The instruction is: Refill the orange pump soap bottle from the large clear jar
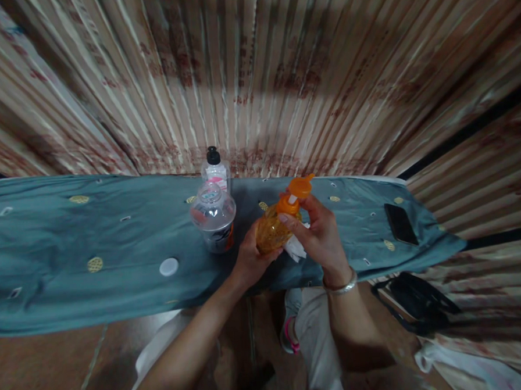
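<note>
An amber see-through bottle (271,229) with an orange pump top (299,187) is tilted to the right above the table's front part. My left hand (251,255) wraps round the bottle's body. At its neck, the fingers of my right hand (317,233) close on the orange collar (288,204) under the pump head. A crumpled white tissue (295,249) shows below, partly hidden by my right hand. To the left of the bottle stands a clear plastic cup with a domed lid (213,218).
Behind the cup is a clear bottle with a black cap (213,156). A white round lid (169,267) lies front left on the teal cloth (127,242). At the right lies a black phone (400,224). Pleated curtains (245,73) hang behind; a black bag (417,300) sits below right.
</note>
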Available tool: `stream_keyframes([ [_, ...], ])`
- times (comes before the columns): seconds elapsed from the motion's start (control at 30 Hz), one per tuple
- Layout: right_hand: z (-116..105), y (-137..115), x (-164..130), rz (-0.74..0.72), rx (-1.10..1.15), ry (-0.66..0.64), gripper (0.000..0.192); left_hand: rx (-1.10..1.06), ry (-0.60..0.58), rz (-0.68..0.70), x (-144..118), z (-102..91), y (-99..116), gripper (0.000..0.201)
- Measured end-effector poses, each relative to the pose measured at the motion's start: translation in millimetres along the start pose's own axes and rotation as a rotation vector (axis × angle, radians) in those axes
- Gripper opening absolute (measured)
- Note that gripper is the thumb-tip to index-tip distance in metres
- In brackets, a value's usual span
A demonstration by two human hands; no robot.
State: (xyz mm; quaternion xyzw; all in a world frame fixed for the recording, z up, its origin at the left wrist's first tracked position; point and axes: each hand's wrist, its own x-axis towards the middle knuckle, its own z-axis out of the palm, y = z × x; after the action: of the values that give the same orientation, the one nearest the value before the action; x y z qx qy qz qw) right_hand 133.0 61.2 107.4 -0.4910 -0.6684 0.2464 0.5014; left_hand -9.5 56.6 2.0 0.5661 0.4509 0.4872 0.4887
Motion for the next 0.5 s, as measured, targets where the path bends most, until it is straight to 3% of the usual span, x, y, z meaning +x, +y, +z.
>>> stream_keyframes([
  [0.1,4,2,-1,0.031,-0.051,0.067,0.043,0.005,0.002,0.005,0,-0.5,1,0.076],
  [0.23,-1,-1,1,-0.017,-0.014,0.024,0.054,0.017,0.008,0.007,0,-1.5,3,0.075],
  [0.4,-7,-10,9,-0.092,0.089,-0.132,0.035,0.016,0.002,-0.005,-1,-1.0,5,0.076],
  [0.5,-6,-10,11,-0.075,0.100,-0.151,0.027,0.023,0.000,-0.007,-1,-0.8,5,0.077],
])
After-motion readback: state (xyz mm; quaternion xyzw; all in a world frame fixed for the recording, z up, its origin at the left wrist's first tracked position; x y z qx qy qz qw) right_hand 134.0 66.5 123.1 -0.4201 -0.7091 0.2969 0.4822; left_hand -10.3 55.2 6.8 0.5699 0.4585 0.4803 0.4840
